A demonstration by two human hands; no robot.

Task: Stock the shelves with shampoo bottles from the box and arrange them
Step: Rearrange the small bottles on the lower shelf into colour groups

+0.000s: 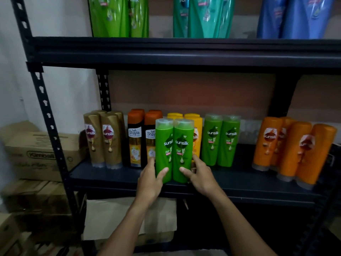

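**Two green bottles held at the front of the middle shelf**

Dark metal shelving stands against a white wall [64,98], with a brownish panel behind the shelves. On the middle shelf [230,174] several groups of bottles stand in a row. From left to right they are gold bottles [108,141], black bottles with orange caps [135,141], yellow bottles [191,117], a second pair of green ones [220,141], and orange bottles [295,150] well apart at the far right.

The pair of green bottles [173,146] is at the front edge of this shelf, ahead of the black and yellow groups. The two bottles are upright, touch side by side, and have their labels facing out. Whether their bases rest on the board cannot be told.

The left hand [150,182] grips the left bottle low down, with the thumb across its front and the fingers curled round its outer side. The right hand [201,174] grips the right bottle the same way, thumb on the front and fingers wrapped behind. Both forearms reach in from below.

On the top shelf [184,50] stand big green bottles [118,17], teal bottles [203,17] and blue bottles [299,17], all cut off by the frame edge.

Cardboard boxes [36,154] are stacked to the left of the shelving. Under the middle shelf lies another box [114,215] with pale flaps.
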